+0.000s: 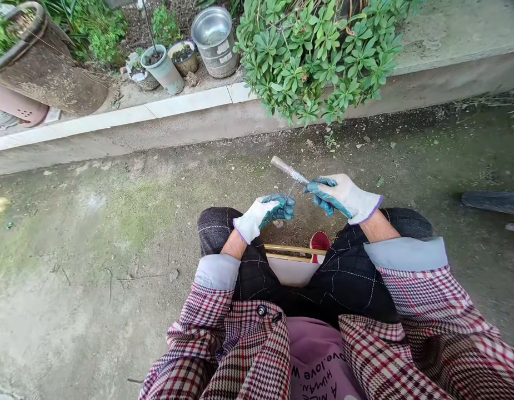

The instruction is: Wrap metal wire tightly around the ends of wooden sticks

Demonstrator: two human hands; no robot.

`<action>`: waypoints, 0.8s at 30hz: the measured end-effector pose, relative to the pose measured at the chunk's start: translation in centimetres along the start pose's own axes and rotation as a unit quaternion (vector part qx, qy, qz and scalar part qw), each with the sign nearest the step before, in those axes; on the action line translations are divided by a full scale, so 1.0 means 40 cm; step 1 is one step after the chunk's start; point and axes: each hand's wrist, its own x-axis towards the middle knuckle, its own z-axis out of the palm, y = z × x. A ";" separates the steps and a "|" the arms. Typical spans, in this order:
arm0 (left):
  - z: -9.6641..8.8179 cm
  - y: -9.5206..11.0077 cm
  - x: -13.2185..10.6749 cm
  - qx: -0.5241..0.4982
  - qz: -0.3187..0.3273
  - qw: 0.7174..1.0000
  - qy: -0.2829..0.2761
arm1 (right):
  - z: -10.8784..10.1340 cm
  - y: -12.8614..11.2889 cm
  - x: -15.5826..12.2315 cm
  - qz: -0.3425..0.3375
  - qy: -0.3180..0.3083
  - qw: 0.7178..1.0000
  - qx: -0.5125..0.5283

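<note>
Both my hands wear white gloves with teal-coated palms and fingers. My right hand (338, 195) is closed round the near end of a short rod (285, 166), which slants up and to the left. Thin silvery wire is wound about the rod's middle. From that winding a strand of wire (292, 189) runs down to my left hand (271, 214), whose fingers are pinched on it. The rod's lower end is hidden in my right glove. The two hands are close together above my knees, not touching.
Ahead runs a low planter wall (190, 104) with a white-tiled edge. On it stand a metal pot (217, 53), a pale plastic pot (164, 69) and a big clay pot (52, 66). A leafy bush (310, 61) overhangs the wall. A dark object (492, 201) lies at the right.
</note>
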 end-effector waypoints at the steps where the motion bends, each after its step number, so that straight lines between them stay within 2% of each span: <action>1: 0.002 0.002 -0.004 0.010 0.004 1.000 0.003 | -0.001 0.000 0.000 0.000 -0.004 1.000 -0.003; 6: 0.015 0.016 -0.021 0.053 0.028 0.998 0.004 | 0.001 0.001 0.000 -0.006 -0.011 1.000 -0.013; 18: 0.013 0.025 -0.026 0.096 -0.008 0.995 -0.025 | 0.005 -0.011 -0.018 -0.014 -0.050 0.998 -0.020; 24: 0.006 0.009 -0.017 0.035 -0.008 0.999 -0.010 | 0.001 -0.012 -0.020 -0.017 -0.042 0.999 -0.012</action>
